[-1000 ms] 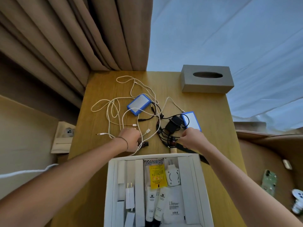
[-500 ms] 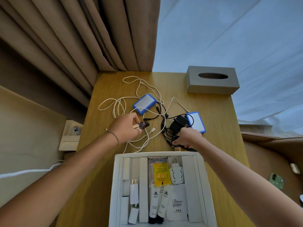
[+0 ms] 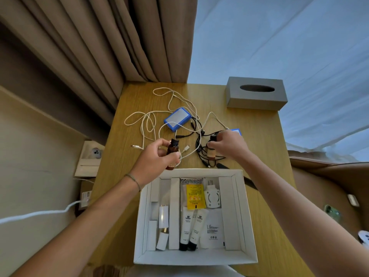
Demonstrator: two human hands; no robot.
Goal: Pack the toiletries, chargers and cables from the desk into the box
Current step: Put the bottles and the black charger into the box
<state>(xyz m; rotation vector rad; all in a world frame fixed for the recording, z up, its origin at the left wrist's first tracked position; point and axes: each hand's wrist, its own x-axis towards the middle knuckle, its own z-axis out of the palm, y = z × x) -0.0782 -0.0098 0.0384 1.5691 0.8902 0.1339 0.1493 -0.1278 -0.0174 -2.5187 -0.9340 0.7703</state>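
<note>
The left hand (image 3: 157, 158) grips a brown bottle (image 3: 172, 151) upright between thumb and fingers above the desk (image 3: 265, 140), just beyond the box (image 3: 248, 222), while the right hand (image 3: 229, 143) pinches a second bottle (image 3: 211, 150) among black cables (image 3: 199, 140).

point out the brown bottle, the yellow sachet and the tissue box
brown bottle (image 3: 173, 149): head view, on its amber body, held in the left hand.
yellow sachet (image 3: 195, 196): head view, middle of its printed face, in the box.
tissue box (image 3: 253, 101): head view, its grey front wall.
</note>
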